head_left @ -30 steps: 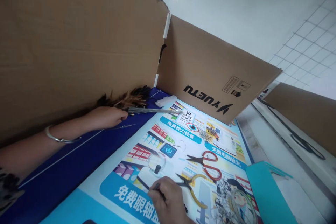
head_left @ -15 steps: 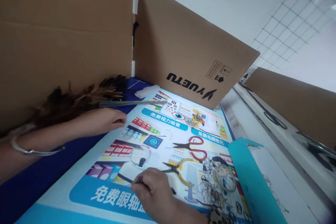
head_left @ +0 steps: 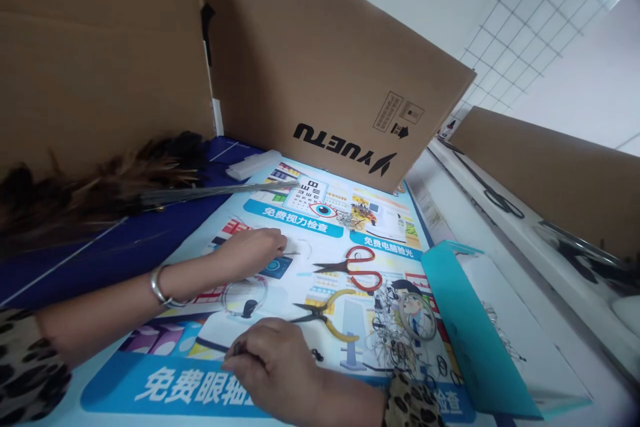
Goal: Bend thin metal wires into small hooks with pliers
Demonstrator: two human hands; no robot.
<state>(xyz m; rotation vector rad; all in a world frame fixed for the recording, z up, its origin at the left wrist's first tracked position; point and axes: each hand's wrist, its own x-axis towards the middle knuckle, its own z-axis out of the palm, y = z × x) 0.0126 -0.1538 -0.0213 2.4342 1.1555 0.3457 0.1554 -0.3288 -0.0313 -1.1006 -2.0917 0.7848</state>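
My left hand is closed over the printed mat, its fingertips beside a short thin wire piece. What it pinches, if anything, is hidden. My right hand is closed low on the mat, with a small dark object showing between thumb and forefinger. A clear wire coil with a dark lump lies between the hands. Beyond my right hand are yellow-handled pliers; red-handled scissors lie farther off. A tangle of wire pieces and a wire coil rest to the right.
Brown feathers lie on blue cloth at the left, next to a bundle of straight wires. A cardboard panel stands behind the mat. An opened teal box with wire pieces inside is on the right.
My left hand has moved right and inward, from near the feathers to above the mat by the thin wire piece. My right hand keeps its grip, and the view has shifted slightly.
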